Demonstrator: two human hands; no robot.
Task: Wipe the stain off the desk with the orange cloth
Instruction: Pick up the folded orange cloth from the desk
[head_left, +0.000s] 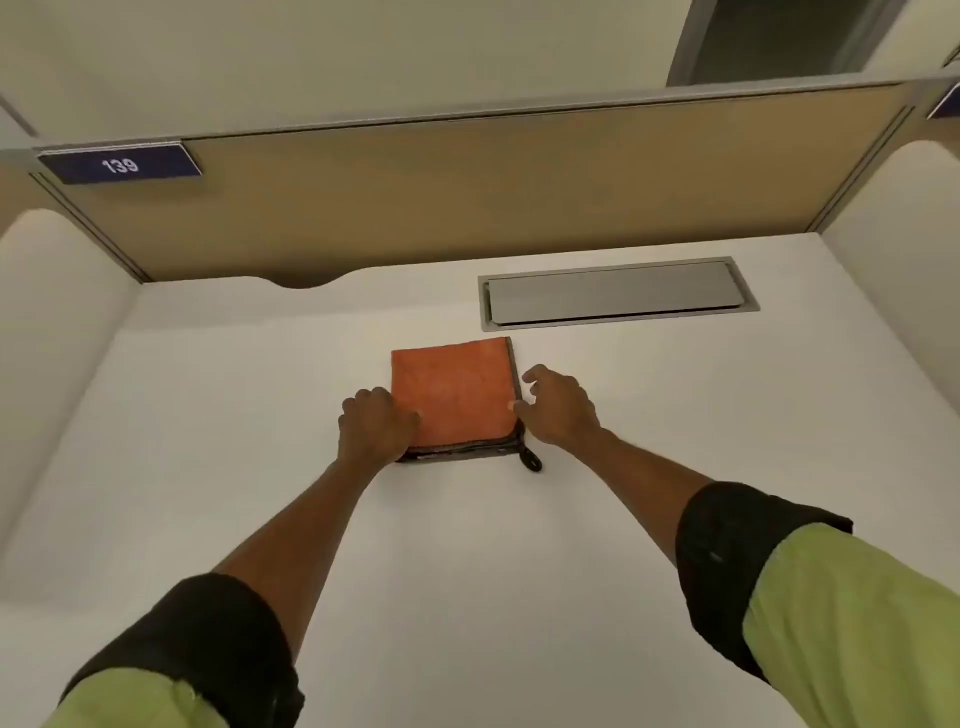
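Note:
An orange cloth (454, 395), folded into a square with dark grey edging and a small black loop at its near right corner, lies flat on the white desk (260, 467). My left hand (375, 423) rests on the cloth's near left corner with fingers curled over its edge. My right hand (558, 408) touches the cloth's right edge with thumb and fingertips, the other fingers spread. I see no stain on the desk; the cloth may cover it.
A grey metal cable hatch (618, 293) is set into the desk behind the cloth. A tan partition (441, 192) closes the back, with a blue plate reading 139 (120, 165). White side panels stand left and right.

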